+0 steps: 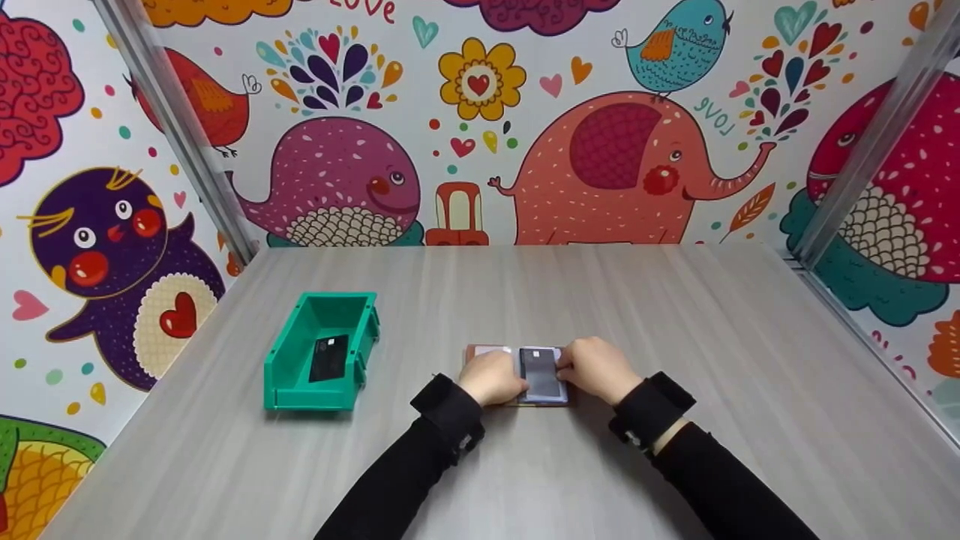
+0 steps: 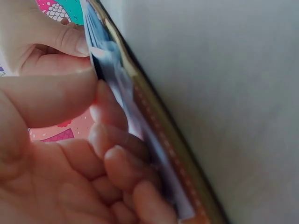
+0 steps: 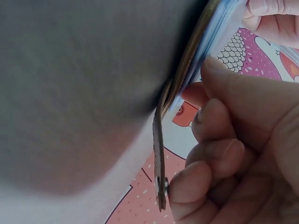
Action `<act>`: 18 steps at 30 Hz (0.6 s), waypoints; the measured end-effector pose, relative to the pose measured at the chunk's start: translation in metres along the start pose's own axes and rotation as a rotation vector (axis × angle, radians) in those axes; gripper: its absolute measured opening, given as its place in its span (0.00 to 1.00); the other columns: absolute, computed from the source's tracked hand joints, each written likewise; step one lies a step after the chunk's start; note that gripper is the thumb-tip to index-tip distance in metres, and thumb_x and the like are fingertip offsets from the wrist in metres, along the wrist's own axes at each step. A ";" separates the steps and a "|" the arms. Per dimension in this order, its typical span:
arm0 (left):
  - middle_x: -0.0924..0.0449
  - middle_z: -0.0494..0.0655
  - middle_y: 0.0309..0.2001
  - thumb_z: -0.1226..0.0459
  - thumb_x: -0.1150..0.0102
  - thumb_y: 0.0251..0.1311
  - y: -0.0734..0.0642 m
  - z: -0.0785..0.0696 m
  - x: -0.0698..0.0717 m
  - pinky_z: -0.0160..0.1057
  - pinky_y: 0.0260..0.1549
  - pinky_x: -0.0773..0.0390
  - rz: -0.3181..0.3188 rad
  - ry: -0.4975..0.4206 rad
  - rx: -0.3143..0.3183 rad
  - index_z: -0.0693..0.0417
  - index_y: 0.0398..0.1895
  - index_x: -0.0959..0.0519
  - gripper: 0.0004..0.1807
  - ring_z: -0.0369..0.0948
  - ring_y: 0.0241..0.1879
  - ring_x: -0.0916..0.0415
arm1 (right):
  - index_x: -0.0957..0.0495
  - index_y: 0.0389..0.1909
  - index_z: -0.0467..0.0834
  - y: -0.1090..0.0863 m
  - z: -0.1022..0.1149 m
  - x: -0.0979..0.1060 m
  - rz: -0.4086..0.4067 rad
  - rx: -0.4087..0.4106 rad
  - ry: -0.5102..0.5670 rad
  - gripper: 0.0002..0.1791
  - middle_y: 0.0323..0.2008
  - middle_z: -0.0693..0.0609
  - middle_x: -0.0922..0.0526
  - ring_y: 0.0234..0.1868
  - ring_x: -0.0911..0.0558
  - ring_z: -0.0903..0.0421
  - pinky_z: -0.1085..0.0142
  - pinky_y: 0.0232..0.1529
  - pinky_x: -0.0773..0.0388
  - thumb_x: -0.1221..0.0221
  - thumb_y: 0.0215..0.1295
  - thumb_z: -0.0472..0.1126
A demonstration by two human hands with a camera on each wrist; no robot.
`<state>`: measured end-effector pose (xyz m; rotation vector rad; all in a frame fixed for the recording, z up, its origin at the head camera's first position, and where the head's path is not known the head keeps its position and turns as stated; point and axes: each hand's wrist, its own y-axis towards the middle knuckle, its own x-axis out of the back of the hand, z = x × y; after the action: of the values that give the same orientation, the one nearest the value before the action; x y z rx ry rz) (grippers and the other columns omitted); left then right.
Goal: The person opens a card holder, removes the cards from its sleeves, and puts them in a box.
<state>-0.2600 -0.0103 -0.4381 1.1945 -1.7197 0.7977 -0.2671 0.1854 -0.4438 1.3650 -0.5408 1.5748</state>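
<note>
A brown card holder [image 1: 471,350] with clear plastic sleeves lies spread out on the table between both hands. A dark grey card [image 1: 541,373] with a chip at its top shows upright on the right-hand sleeves. My left hand [image 1: 493,379] pinches the sleeves at the card's lower left edge, its other fingers curled over the left side. From the right, my right hand [image 1: 598,365] pinches the sleeves' edge between thumb and index finger. The holder's strap [image 3: 159,154], with a metal snap, sticks out beside the right hand's curled fingers in the right wrist view.
To the left stands a green plastic bin [image 1: 313,399] with a black card [image 1: 328,358] leaning inside. The pale wood-grain table [image 1: 465,465] reaches back to a wall [image 1: 420,82] printed with cartoon animals. Metal posts [image 1: 180,142] rise at the back corners.
</note>
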 end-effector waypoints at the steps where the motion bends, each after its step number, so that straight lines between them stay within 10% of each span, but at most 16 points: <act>1: 0.17 0.54 0.36 0.58 0.34 0.54 0.000 0.000 0.000 0.46 0.43 0.24 0.000 0.001 0.001 0.60 0.26 0.20 0.12 0.48 0.35 0.21 | 0.15 0.20 0.44 0.000 0.000 0.000 0.000 -0.001 0.000 0.07 0.21 0.54 0.19 0.21 0.26 0.57 0.59 0.26 0.26 0.29 0.50 0.32; 18: 0.18 0.50 0.35 0.56 0.32 0.53 0.000 0.001 0.001 0.49 0.37 0.23 0.028 -0.045 0.091 0.57 0.28 0.20 0.13 0.45 0.32 0.25 | 0.15 0.20 0.43 0.000 0.000 -0.001 -0.001 -0.001 -0.011 0.06 0.21 0.55 0.18 0.21 0.26 0.58 0.59 0.26 0.26 0.27 0.50 0.34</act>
<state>-0.2603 -0.0121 -0.4374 1.2605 -1.7558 0.8800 -0.2674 0.1843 -0.4449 1.3738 -0.5477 1.5662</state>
